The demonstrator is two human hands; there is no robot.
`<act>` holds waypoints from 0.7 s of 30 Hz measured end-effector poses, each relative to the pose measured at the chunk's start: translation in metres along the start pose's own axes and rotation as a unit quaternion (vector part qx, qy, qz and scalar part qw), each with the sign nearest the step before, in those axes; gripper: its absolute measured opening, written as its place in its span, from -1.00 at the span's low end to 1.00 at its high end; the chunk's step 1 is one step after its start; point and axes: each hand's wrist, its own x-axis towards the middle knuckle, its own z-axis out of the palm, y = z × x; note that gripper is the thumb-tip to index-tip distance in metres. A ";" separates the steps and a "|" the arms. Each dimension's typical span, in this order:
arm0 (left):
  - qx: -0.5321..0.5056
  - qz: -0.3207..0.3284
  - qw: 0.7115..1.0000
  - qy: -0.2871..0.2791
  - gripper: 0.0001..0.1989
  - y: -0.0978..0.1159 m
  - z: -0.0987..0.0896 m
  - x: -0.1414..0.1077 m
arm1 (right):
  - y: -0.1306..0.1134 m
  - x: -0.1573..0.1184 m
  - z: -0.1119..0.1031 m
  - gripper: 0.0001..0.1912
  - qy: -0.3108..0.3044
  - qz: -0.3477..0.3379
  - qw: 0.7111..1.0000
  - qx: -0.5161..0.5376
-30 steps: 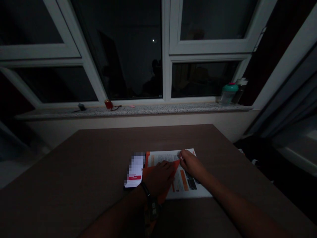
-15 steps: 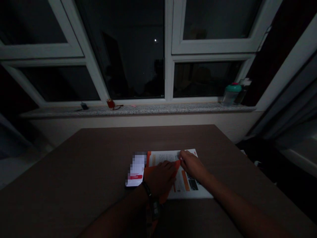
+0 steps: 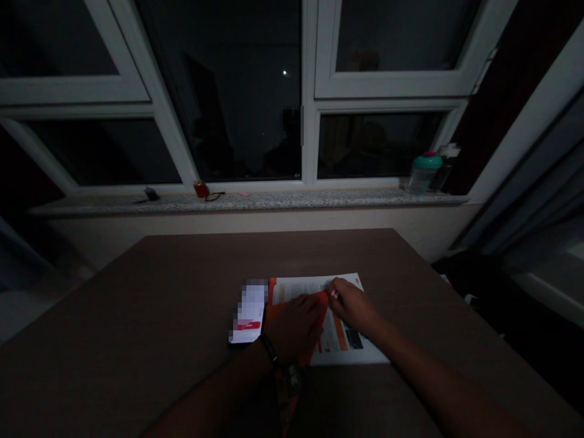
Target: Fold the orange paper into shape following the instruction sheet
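A sheet of orange paper point(image 3: 277, 312) lies folded at an angle over a printed page point(image 3: 341, 331) with text, orange bars and a dark picture. My left hand point(image 3: 295, 325) rests on the orange paper, its fingers bent over it and holding it down; part of the paper is hidden beneath the hand. My right hand point(image 3: 353, 302) is closed in a pinch at the paper's pointed right corner. A small pale pink spot shows at its fingertips, too small to name. A dark bracelet point(image 3: 268, 348) circles my left wrist.
A lit phone point(image 3: 250, 313) lies left of the page on the brown table point(image 3: 182, 286). On the granite windowsill point(image 3: 283, 199) stand a small red jar point(image 3: 201, 189), a dark small item point(image 3: 151, 194) and a green-lidded bottle point(image 3: 425, 173).
The view has shifted slightly. Both hands stay at the orange paper, and its pointed corner sits a little farther left and higher. The pink spot at my right fingertips shows more clearly.
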 end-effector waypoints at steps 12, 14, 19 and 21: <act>-0.004 0.005 1.000 -0.001 -0.60 0.000 -0.003 0.001 | -0.002 0.004 0.006 -0.88 -0.027 0.003 0.999 -0.040; 0.005 0.000 1.000 -0.009 -0.63 -0.001 -0.003 0.000 | 0.003 0.007 0.005 -0.89 -0.013 0.022 0.999 -0.041; 0.000 0.001 1.000 -0.011 -0.64 -0.001 -0.002 0.000 | 0.008 0.010 0.003 -0.87 -0.019 0.012 0.999 -0.030; -0.004 -0.001 1.000 -0.005 -0.63 -0.002 -0.002 0.001 | 0.006 0.008 0.004 -0.88 -0.023 0.002 0.999 -0.030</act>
